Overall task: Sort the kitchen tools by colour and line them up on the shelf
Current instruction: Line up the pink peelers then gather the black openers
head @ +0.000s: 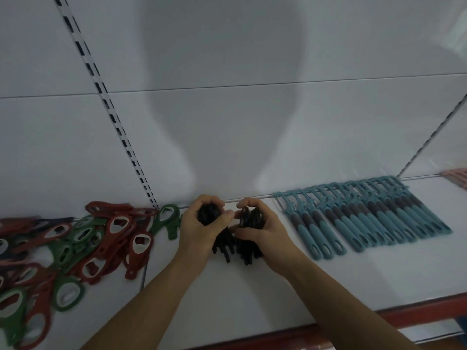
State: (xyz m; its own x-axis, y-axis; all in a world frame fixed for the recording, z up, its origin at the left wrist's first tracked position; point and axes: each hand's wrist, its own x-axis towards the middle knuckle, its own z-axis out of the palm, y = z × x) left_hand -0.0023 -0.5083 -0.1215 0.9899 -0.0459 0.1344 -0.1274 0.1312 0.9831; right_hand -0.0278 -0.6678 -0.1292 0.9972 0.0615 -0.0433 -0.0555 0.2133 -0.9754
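Each hand is curled round its own bunch of slim black plastic kitchen tools [222,245]: the left hand [199,223] grips one bundle and the right hand [262,231] the other, thumbs nearly touching, far back on the white shelf board [252,299] by the wall. The handle ends stick out below the palms toward six o'clock. To do this well, I judge the bunches should be set down and fanned out singly, heads to twelve o'clock, handles parallel, starting just beside the tidy row of teal plastic peeler-like tools [366,218] at three o'clock and matching its slant. The heap of red and green plastic openers [101,238] at nine o'clock looks unsorted, so leave room there
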